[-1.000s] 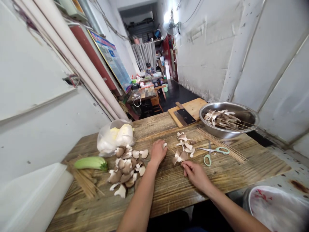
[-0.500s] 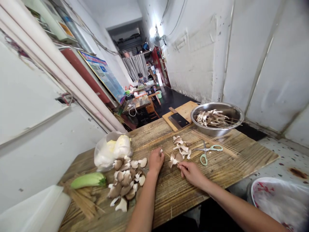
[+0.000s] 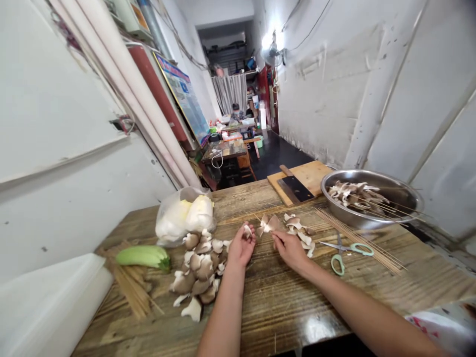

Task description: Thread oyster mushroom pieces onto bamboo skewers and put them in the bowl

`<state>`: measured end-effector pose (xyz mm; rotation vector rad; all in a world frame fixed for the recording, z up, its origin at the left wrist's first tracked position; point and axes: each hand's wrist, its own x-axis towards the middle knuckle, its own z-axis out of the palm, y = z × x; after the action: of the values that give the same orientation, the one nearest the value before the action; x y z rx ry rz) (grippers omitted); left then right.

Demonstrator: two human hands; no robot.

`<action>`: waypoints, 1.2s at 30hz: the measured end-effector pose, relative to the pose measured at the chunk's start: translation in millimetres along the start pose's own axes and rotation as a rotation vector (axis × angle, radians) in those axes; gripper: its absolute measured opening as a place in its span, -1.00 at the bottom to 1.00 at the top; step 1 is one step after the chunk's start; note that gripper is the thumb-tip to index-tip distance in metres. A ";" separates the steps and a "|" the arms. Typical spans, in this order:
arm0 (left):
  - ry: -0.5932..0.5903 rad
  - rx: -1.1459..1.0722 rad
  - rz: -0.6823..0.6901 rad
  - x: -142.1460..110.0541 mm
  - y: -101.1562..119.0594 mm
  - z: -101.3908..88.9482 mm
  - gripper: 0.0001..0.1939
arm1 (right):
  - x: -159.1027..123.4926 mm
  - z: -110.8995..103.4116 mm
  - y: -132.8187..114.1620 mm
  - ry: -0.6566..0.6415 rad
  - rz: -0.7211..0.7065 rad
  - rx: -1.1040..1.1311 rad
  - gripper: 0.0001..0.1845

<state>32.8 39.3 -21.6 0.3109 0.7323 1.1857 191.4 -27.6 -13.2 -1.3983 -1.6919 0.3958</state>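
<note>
My left hand (image 3: 241, 249) is turned palm up, its fingers curled around a small oyster mushroom piece (image 3: 247, 231). To its right, my right hand (image 3: 290, 249) pinches a thin bamboo skewer, mostly hidden, that carries oyster mushroom pieces (image 3: 268, 224); the skewer's tip (image 3: 257, 217) points up and left. Left of my left forearm lies a pile of oyster mushrooms (image 3: 201, 270). Several torn mushroom strips (image 3: 297, 227) rest just beyond my right hand. Scissors with pale green handles (image 3: 347, 248) lie open on the wooden table (image 3: 282, 302).
A steel bowl (image 3: 375, 218) of skewered mushrooms stands at right, beside loose skewers (image 3: 364, 243). Behind is a cleaver (image 3: 295, 188) on a cutting board (image 3: 310, 174). At left are a green gourd (image 3: 143, 257), more sticks (image 3: 132, 292) and a bag of cabbages (image 3: 186, 215).
My left hand has turned palm up and now shows the mushroom piece in its fingers. My right hand has raised the skewer with its mushrooms slightly. The view has swung left.
</note>
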 end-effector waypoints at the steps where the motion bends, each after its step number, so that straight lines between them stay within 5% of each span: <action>1: -0.001 0.046 0.040 -1.7 -1.4 1.7 -0.84 | -3.1 1.1 2.2 -0.018 0.005 -0.001 -0.71; 7: -0.109 0.261 0.178 -16.8 0.5 12.4 -0.74 | -9.1 -2.2 5.9 -0.070 0.013 -0.031 -0.71; 11: -0.074 0.316 0.244 -22.1 4.7 15.7 -0.68 | -10.0 -4.5 2.3 -0.057 -0.018 -0.033 -0.72; 22: 0.024 0.080 0.175 -13.4 12.1 8.2 -0.67 | -17.7 -6.3 -4.8 -0.120 -0.076 -0.073 -0.72; 36: 0.075 0.089 0.244 -14.7 10.6 12.4 -0.75 | -17.5 -5.3 -5.7 -0.130 -0.052 -0.081 -0.70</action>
<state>30.6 31.5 -1.1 0.4415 0.8314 1.4031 191.6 -46.8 -13.4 -1.4096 -1.8643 0.4002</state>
